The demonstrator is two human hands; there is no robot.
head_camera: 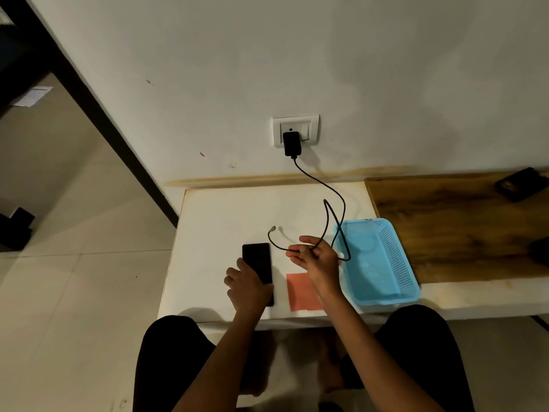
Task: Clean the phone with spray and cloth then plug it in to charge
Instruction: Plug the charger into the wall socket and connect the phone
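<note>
Head view, looking down at a white table [214,221] set against a pale wall.

Phone [258,267]: black, lying flat, screen up, long axis running 12–6 o'clock, its near end close to the table's front edge. Left hand [248,288] lies over the phone's lower half, fingers curled round its left side; grip is wrapped on the phone.

Charging cable [332,215]: black, runs from a black adapter [292,143] seated in the wall socket [296,130], down onto the table, loops across the rim of a blue basket [386,263], then passes through the right hand [316,257]. Right hand is raised just at 3 o'clock of the phone, thumb and fingers pinching the cable. The free plug end [274,228] curls out at 10 o'clock from that hand, just beyond the phone's far edge, not touching it.

Pink cloth [303,292]: flat, between phone and basket, partly under the right forearm, reaching almost to the front edge.

Open table surface lies at 12 o'clock of the phone up to the wall, and to the left edge at 9 o'clock. A wooden board [445,227] lies at 2 o'clock behind the basket.
</note>
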